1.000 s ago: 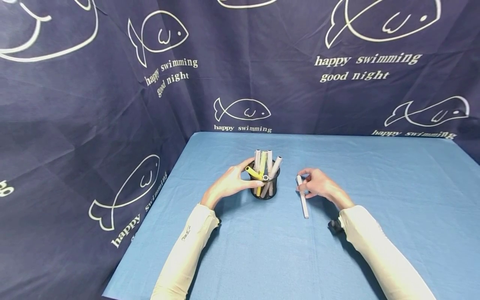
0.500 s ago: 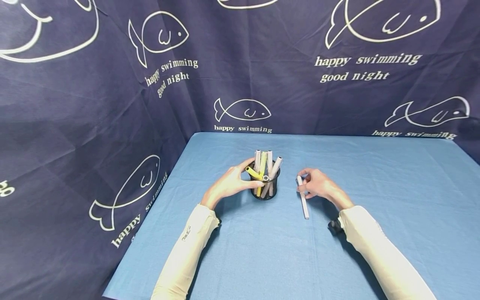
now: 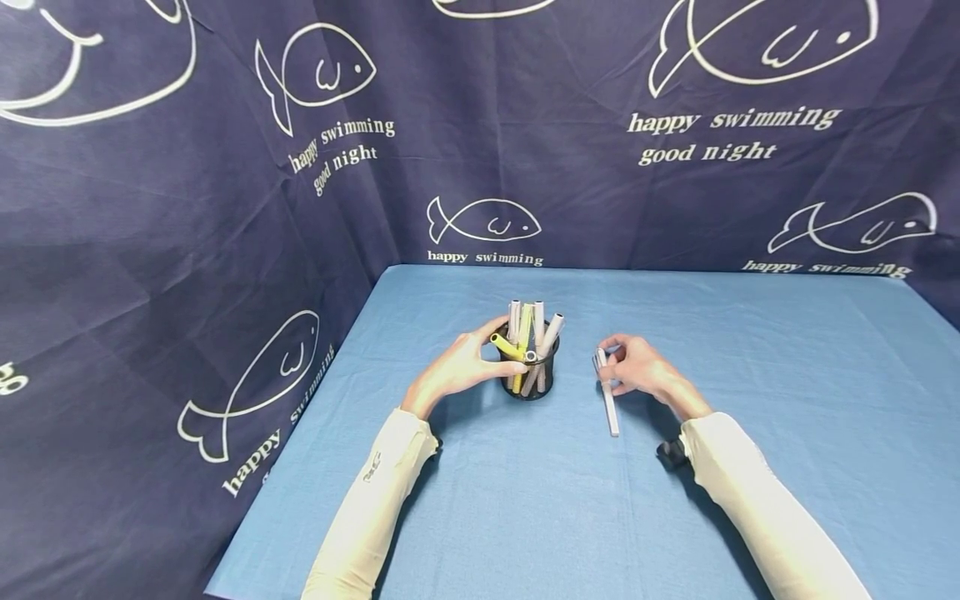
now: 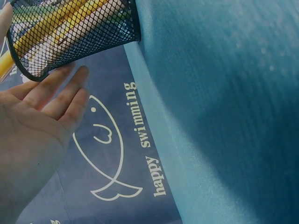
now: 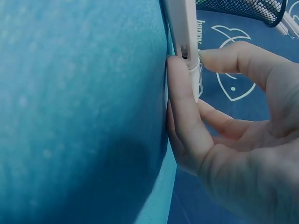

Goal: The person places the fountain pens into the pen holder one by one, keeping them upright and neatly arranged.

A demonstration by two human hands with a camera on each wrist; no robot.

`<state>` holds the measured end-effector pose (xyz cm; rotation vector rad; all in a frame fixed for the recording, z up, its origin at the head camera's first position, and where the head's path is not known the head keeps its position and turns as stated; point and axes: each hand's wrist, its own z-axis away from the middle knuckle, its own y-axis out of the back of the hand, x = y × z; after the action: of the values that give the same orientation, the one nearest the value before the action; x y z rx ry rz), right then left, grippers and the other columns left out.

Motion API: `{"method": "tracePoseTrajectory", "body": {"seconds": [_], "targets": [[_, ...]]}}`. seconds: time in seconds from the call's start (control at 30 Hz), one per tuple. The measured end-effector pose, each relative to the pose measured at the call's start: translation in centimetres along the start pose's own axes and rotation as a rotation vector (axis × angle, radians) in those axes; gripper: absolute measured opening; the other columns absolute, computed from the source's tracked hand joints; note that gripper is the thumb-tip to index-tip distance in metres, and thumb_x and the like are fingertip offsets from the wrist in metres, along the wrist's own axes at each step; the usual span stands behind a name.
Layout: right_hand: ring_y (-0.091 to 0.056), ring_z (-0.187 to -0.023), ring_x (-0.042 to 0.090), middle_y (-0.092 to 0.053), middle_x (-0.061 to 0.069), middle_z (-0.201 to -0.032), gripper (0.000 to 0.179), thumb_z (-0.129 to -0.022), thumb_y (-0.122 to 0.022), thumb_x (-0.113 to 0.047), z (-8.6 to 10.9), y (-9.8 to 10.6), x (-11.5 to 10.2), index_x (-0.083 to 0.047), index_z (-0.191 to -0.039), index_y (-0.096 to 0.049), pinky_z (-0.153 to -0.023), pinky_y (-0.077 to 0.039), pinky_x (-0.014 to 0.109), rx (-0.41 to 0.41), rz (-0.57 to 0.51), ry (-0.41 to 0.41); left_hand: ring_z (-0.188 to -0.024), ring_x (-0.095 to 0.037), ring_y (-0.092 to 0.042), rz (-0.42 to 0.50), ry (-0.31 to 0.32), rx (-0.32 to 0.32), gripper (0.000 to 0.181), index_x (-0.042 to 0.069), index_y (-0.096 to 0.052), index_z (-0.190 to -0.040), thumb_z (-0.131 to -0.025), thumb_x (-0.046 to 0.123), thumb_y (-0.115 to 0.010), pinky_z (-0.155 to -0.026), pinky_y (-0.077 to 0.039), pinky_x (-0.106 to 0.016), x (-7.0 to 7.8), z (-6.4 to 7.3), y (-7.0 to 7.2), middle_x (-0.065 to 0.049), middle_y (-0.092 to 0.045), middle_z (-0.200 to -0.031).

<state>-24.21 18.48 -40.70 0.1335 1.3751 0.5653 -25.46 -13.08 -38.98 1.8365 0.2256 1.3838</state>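
Observation:
A black mesh pen holder [image 3: 550, 377] stands upright on the table in the head view, with several white and yellow pens sticking out of it. My left hand [image 3: 467, 364] grips it around the rim, thumb in front and fingers behind. In the left wrist view the holder's mesh wall [image 4: 93, 28] shows between the thumb and the fingers. To the right of the holder, a white pen [image 3: 610, 413] lies on the cloth. My right hand [image 3: 639, 367] pinches its far part. The right wrist view shows the fingers against the pen [image 5: 184, 28], with its metal clip beside the thumb.
A blue cloth [image 3: 525, 500] covers the table. Dark blue fabric [image 3: 585, 167] with white fish drawings and lettering hangs behind the table and along its left side. A small black object [image 3: 671, 455] sits under the right sleeve's cuff.
The white pen has turned slightly under my right fingers, so its clip now shows at the far end. My right hand has shifted slightly right. The left hand and pen holder stay put.

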Motion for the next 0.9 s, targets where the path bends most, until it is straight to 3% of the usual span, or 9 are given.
{"method": "tracePoseTrajectory", "body": {"seconds": [0.47,0.9], "targets": [[-0.068,-0.080,0.022,-0.056,0.019,-0.101,0.058,-0.092,-0.065,0.007,0.41,0.36,0.37,0.015,-0.144,-0.040,-0.075,-0.062,0.039,0.024,-0.068,0.044,-0.144,-0.017,-0.041,0.003,-0.005,0.006,0.095,0.028,-0.037,-0.162,-0.084,0.063,-0.077,-0.114,-0.037,-0.042,-0.07,-0.08,-0.01,-0.003,-0.044,-0.159],[-0.068,-0.078,0.019,-0.051,0.021,-0.107,0.064,-0.091,-0.064,0.011,1.02,0.42,0.42,0.014,-0.149,-0.037,-0.073,-0.062,0.036,0.103,-0.148,0.151,-0.144,-0.018,-0.041,0.001,0.001,0.009,0.096,0.028,-0.037,-0.162,-0.083,0.065,-0.076,-0.114,-0.038,-0.044,-0.10,0.00,-0.07,-0.004,-0.045,-0.159]]}}
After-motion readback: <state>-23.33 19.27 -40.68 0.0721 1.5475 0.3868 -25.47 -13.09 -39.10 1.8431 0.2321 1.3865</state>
